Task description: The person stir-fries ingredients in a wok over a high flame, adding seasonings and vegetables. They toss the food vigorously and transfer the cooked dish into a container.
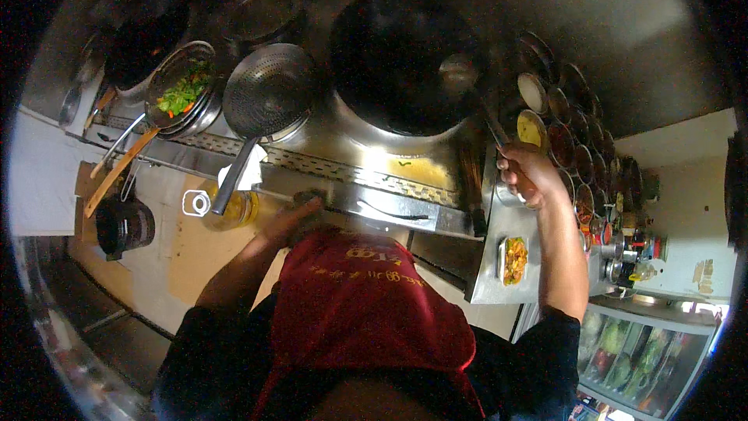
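Observation:
My right hand (529, 174) grips the handle of a metal ladle (460, 72). The ladle's bowl rests inside the right part of a large dark wok (391, 64), whose contents are too dark to make out. Low at the stove's front edge, my left hand (298, 213) is blurred and in shadow. Something dark lies by its fingers, and whether they hold it is unclear. Left of the wok sits a perforated metal strainer (269, 93), its dark handle pointing towards me. Leafy greens with orange pieces (184, 93) fill another strainer farther left.
A bamboo wok brush (469, 169) stands right of the stove. Several seasoning bowls (532, 93) line the right counter, with a container of cooked food (514, 261) nearer me. Below left are a yellow oil jug (245, 210) and a dark bin (123, 225). A glass-front refrigerator (643, 356) is lower right.

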The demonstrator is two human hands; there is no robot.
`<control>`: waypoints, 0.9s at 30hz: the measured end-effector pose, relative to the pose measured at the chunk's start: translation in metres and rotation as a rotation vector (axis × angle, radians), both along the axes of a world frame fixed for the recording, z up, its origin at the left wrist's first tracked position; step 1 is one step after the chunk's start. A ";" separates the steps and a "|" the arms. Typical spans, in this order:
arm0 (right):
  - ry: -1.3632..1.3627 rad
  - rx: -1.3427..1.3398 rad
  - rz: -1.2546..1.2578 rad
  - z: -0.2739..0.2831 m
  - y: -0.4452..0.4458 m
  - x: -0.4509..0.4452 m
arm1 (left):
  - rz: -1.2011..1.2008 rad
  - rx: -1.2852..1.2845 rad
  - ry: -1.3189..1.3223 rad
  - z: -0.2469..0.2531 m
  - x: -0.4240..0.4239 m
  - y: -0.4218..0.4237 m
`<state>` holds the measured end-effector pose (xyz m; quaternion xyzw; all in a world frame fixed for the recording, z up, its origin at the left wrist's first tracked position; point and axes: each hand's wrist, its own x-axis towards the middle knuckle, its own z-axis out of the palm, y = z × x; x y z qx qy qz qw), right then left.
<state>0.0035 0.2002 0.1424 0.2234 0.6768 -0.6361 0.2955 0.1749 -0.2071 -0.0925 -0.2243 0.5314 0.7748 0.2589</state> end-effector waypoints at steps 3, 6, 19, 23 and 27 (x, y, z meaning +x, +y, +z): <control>0.015 0.087 0.048 0.009 0.018 0.010 | -0.298 -0.101 0.058 -0.002 -0.048 0.032; 0.155 0.184 0.065 -0.023 0.033 0.024 | -0.198 0.125 -0.083 0.016 -0.096 0.076; 0.361 -0.022 -0.158 -0.150 -0.057 0.166 | 0.247 0.300 -0.169 -0.054 -0.252 0.167; 0.393 -0.008 -0.136 -0.142 -0.072 0.144 | 0.259 0.301 -0.119 -0.046 -0.249 0.161; 0.416 -0.030 -0.145 -0.118 -0.104 0.129 | 0.229 0.288 0.006 0.030 -0.196 0.113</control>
